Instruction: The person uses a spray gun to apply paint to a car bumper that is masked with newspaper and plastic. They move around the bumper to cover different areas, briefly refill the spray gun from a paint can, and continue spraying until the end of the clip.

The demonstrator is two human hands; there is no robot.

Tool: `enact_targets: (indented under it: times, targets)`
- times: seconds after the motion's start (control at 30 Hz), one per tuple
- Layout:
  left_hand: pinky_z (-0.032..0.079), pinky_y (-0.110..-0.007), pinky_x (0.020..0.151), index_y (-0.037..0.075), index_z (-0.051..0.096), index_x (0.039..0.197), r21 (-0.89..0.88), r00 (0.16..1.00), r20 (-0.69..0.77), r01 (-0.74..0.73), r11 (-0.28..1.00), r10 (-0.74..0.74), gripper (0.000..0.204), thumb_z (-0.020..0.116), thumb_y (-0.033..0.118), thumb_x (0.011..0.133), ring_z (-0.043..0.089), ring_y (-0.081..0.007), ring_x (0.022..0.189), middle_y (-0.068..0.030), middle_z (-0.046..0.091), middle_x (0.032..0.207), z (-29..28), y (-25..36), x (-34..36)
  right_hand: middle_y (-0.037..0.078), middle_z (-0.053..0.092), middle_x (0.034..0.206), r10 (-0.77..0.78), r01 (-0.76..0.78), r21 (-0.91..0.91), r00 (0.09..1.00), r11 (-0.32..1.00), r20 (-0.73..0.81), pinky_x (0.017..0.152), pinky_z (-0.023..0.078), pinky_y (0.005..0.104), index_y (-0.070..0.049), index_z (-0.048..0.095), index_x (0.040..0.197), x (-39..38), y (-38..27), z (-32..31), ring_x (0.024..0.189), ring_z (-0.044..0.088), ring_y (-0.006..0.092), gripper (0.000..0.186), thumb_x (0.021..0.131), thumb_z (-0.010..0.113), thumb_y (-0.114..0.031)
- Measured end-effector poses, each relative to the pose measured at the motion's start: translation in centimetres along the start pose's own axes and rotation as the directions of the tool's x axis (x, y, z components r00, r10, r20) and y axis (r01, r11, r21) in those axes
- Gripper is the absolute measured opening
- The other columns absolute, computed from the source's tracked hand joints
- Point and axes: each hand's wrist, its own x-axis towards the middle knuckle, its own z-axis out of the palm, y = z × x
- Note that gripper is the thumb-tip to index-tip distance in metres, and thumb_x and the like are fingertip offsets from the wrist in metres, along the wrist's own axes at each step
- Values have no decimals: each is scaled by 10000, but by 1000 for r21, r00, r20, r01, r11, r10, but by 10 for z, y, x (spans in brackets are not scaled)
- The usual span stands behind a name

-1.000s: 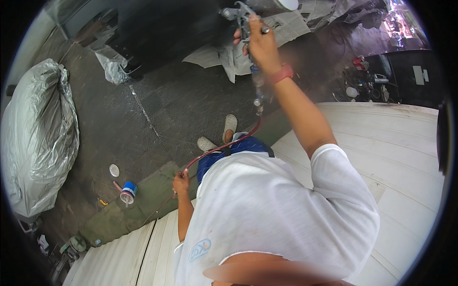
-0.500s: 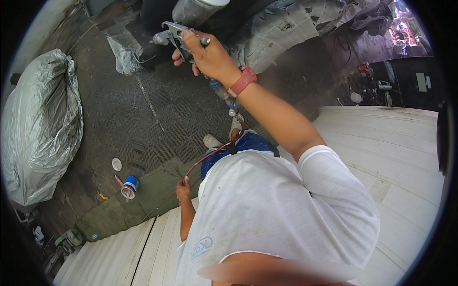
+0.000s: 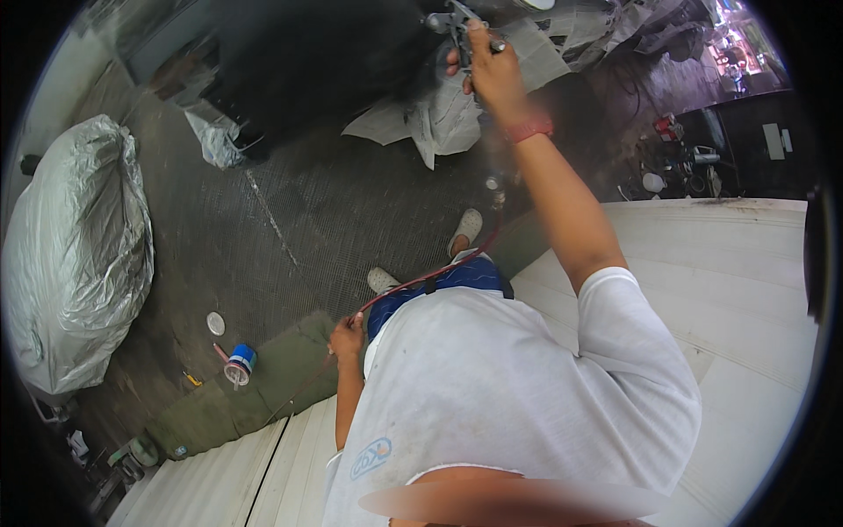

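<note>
My right hand (image 3: 493, 75) is wrapped around the handle of a metal spray gun (image 3: 458, 25) at the top of the view, beside a dark, glossy vehicle body (image 3: 307, 70). Part of the gun is cut off by the frame's upper edge. A red air hose (image 3: 413, 283) sweeps from below the gun across my waist to my left hand (image 3: 347, 335). Those left fingers are closed on the hose, low at my side. Masking paper (image 3: 443, 119) hangs along the dark body, just below the gun.
A silver-covered vehicle (image 3: 79, 255) stands at the left. On the floor are a blue tin (image 3: 240, 362), a round lid (image 3: 216, 323) and a small yellow tool (image 3: 192, 379). Crumpled plastic (image 3: 215, 139) hangs at the dark body's lower edge. White corrugated panelling (image 3: 702, 263) lies at the right.
My right hand has moved right and up with the spray gun, and the hose has shifted right with it. My feet stand wider apart. The left hand keeps its hold on the hose.
</note>
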Motion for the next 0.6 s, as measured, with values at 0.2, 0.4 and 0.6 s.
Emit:
enact_targets:
  times: [0.2,0.4,0.6]
  targets:
    - [424,-650,1111,158,787,1289,104,995,7,-95,990,95,616,654,676,983,712,-385,1231,-120,804,1232,18,123,-5,78,729,838,10,-10,6,998,1000,-65,471,505,264,-4,690,1172,57,34,-123,688,724,137,549,1142,508,-521]
    - [436,-657,1083,131,798,1226,99,975,9,-222,970,222,573,686,635,978,705,-397,1204,-131,801,1201,64,260,-15,86,738,839,-9,7,-28,997,1000,-71,474,508,271,7,687,1133,128,68,-248,675,722,136,560,1134,523,-529]
    - [471,-642,1003,115,816,1145,214,943,10,-326,921,331,494,744,566,957,721,-397,1143,-139,804,1119,86,387,-39,80,744,843,8,-16,-109,998,994,-68,474,508,270,2,692,1127,190,84,-360,682,725,132,581,1130,514,-552]
